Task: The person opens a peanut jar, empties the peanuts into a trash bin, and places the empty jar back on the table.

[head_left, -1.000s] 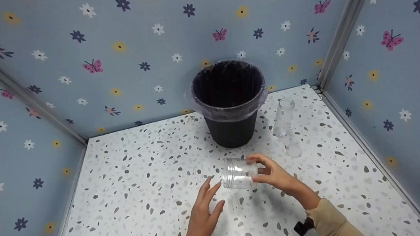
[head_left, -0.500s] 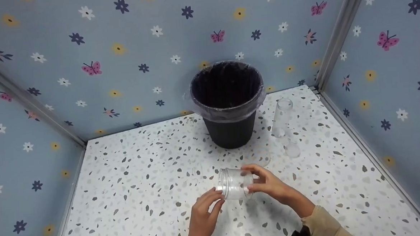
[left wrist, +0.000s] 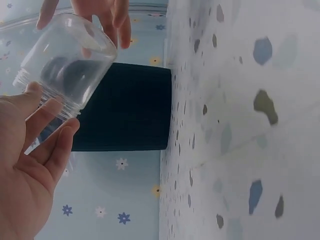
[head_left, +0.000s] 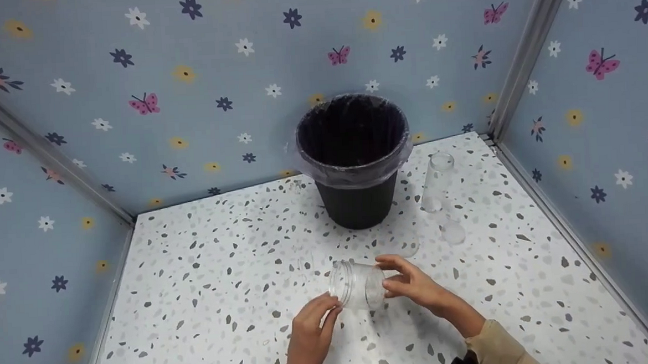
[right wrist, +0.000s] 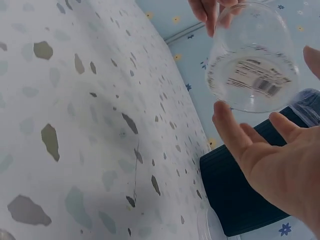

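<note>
A clear, wide-mouthed jar (head_left: 357, 284) lies on its side in the air above the speckled tabletop, its threaded neck to the left. My left hand (head_left: 312, 329) pinches the neck between thumb and fingers; the left wrist view shows this grip on the jar (left wrist: 75, 55) closely. Around the base end, my right hand (head_left: 418, 288) has its fingers spread. In the right wrist view, one fingertip is at the jar's (right wrist: 255, 65) bottom edge, while the thumb stands apart from it. A printed label with a barcode shows on the base.
A black trash bin (head_left: 358, 202) with a clear liner stands at the back. Right of it is a tall clear cylinder (head_left: 437, 184), with a translucent disc (head_left: 453, 232) in front. Another faint clear disc (head_left: 407, 244) lies nearer the bin. Flower-patterned walls enclose the table.
The jar has come nearer to me and slightly left. My left hand has gone from spread fingers beside it to pinching its neck. The right hand's fingers have loosened from the base.
</note>
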A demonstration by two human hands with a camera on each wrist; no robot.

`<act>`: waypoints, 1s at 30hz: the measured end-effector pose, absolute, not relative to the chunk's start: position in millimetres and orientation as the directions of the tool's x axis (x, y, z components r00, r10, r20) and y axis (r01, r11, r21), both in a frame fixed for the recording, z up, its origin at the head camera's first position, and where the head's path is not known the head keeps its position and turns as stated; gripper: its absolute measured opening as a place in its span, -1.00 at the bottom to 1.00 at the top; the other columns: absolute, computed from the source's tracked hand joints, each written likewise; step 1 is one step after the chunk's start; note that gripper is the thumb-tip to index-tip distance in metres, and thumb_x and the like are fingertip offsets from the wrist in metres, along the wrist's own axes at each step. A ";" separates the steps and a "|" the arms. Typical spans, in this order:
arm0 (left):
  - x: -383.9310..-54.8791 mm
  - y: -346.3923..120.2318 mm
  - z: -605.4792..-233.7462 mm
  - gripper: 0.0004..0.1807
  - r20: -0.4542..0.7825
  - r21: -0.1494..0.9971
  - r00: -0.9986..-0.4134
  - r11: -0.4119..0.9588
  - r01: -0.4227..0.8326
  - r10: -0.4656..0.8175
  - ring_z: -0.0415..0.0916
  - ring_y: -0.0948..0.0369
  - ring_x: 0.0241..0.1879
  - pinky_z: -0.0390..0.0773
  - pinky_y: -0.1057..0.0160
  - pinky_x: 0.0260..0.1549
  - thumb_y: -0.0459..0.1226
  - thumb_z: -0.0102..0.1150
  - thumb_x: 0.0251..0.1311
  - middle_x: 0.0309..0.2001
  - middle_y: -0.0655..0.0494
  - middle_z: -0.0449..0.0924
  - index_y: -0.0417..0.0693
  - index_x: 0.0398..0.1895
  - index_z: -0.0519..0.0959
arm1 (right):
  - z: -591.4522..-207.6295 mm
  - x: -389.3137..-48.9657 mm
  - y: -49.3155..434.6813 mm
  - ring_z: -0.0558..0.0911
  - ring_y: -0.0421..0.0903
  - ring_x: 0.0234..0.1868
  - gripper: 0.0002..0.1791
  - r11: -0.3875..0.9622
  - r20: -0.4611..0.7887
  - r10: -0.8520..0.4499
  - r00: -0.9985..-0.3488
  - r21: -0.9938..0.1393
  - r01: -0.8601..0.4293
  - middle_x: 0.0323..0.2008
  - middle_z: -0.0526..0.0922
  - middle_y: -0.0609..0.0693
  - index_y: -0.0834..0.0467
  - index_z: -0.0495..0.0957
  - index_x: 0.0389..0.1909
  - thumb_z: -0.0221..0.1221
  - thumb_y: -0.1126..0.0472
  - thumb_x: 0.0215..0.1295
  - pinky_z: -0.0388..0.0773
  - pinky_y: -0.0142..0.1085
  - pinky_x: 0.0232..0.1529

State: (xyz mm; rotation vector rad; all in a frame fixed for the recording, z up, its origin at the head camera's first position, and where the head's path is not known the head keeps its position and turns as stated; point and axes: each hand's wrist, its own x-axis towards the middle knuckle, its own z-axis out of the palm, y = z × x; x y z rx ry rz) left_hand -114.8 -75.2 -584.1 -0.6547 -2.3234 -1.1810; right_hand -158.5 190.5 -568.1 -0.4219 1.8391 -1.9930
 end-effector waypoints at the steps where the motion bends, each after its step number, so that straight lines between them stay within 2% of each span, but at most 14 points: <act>1: -115.3 -77.1 -584.7 -0.86 0.581 0.598 -0.787 0.546 0.586 0.209 0.62 0.10 -0.09 0.54 0.23 0.02 -0.38 0.36 0.12 -0.22 0.17 0.67 0.01 -0.28 0.67 | -568.7 -158.4 191.9 0.48 0.24 0.13 -0.42 -0.038 -0.049 -0.464 -0.885 -0.996 0.075 0.30 0.19 0.39 0.29 0.18 0.37 0.12 0.23 0.41 0.51 0.09 0.04; 7: -127.6 -91.1 -585.6 -0.84 0.585 0.509 -0.777 0.641 0.574 0.232 0.62 0.17 -0.10 0.55 0.22 0.00 -0.39 0.41 0.05 -0.26 0.24 0.66 0.01 -0.32 0.67 | -571.1 -160.3 203.1 0.46 0.35 0.11 -0.56 0.033 -0.073 -0.403 -0.912 -0.997 0.065 0.20 0.33 0.38 0.36 0.33 0.22 0.11 0.23 0.43 0.47 0.18 0.05; 13: -144.7 -108.1 -585.6 -0.87 0.604 0.435 -0.754 0.685 0.584 0.259 0.61 0.19 -0.13 0.56 0.25 -0.02 -0.41 0.40 0.06 -0.30 0.20 0.64 -0.04 -0.35 0.67 | -571.6 -159.8 211.7 0.52 0.30 0.07 -0.57 0.062 -0.100 -0.374 -0.922 -0.995 0.082 0.13 0.44 0.36 0.33 0.38 0.18 0.15 0.18 0.40 0.46 0.17 0.07; 19: -154.0 -123.2 -591.9 -0.85 0.597 0.382 -0.759 0.740 0.554 0.261 0.57 0.22 -0.23 0.58 0.34 -0.19 -0.46 0.41 0.02 -0.31 0.16 0.58 -0.07 -0.38 0.66 | -574.6 -156.7 216.1 0.53 0.32 0.04 -0.60 0.058 -0.120 -0.379 -0.918 -0.993 0.106 0.10 0.45 0.39 0.37 0.38 0.15 0.12 0.22 0.42 0.49 0.13 0.04; 25: -155.1 -129.2 -597.8 -0.83 0.570 0.387 -0.789 0.771 0.506 0.231 0.57 0.19 -0.18 0.59 0.34 -0.15 -0.46 0.42 0.00 -0.26 0.13 0.59 -0.08 -0.36 0.67 | -578.8 -153.1 220.2 0.53 0.35 0.03 -0.58 0.052 -0.132 -0.374 -0.918 -0.991 0.122 0.10 0.44 0.41 0.42 0.36 0.15 0.12 0.22 0.43 0.51 0.10 0.03; 30: -155.1 -129.0 -598.7 -0.80 0.573 0.362 -0.778 0.771 0.523 0.258 0.55 0.17 -0.16 0.58 0.32 -0.14 -0.47 0.45 -0.04 -0.26 0.12 0.56 -0.08 -0.37 0.65 | -581.1 -149.4 221.4 0.54 0.31 0.03 -0.57 0.044 -0.150 -0.365 -0.919 -0.989 0.143 0.10 0.44 0.41 0.41 0.36 0.17 0.12 0.21 0.43 0.47 0.17 0.06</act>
